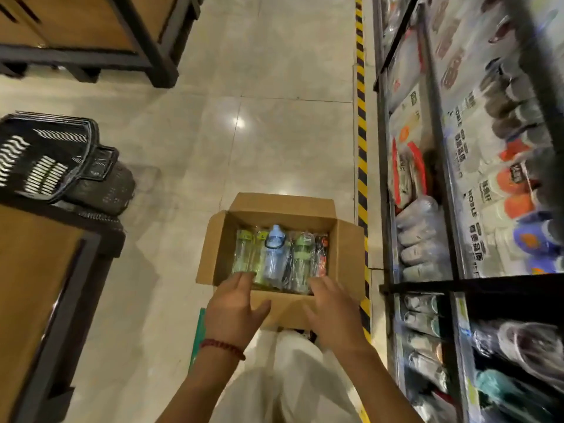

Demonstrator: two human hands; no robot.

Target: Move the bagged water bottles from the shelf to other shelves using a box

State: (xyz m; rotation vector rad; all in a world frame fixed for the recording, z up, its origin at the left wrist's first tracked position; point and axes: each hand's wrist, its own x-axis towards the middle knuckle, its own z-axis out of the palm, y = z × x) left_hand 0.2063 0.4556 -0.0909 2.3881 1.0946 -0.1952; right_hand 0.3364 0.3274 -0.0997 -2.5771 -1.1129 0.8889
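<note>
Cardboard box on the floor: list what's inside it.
The cardboard box holds bagged water bottles lying side by side: green ones, a blue one, a red-and-black one. Anything beneath them is hidden.

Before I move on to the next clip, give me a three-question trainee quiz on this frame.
1. True or false: the box sits on the floor with its flaps open.
2. Which colour is the bottle in the middle of the box? A red, B pale blue, C black.
3. Fill in: the left hand and right hand reach toward the box with fingers ____.

Key: 1 true; 2 B; 3 open, gripping nothing.
</note>
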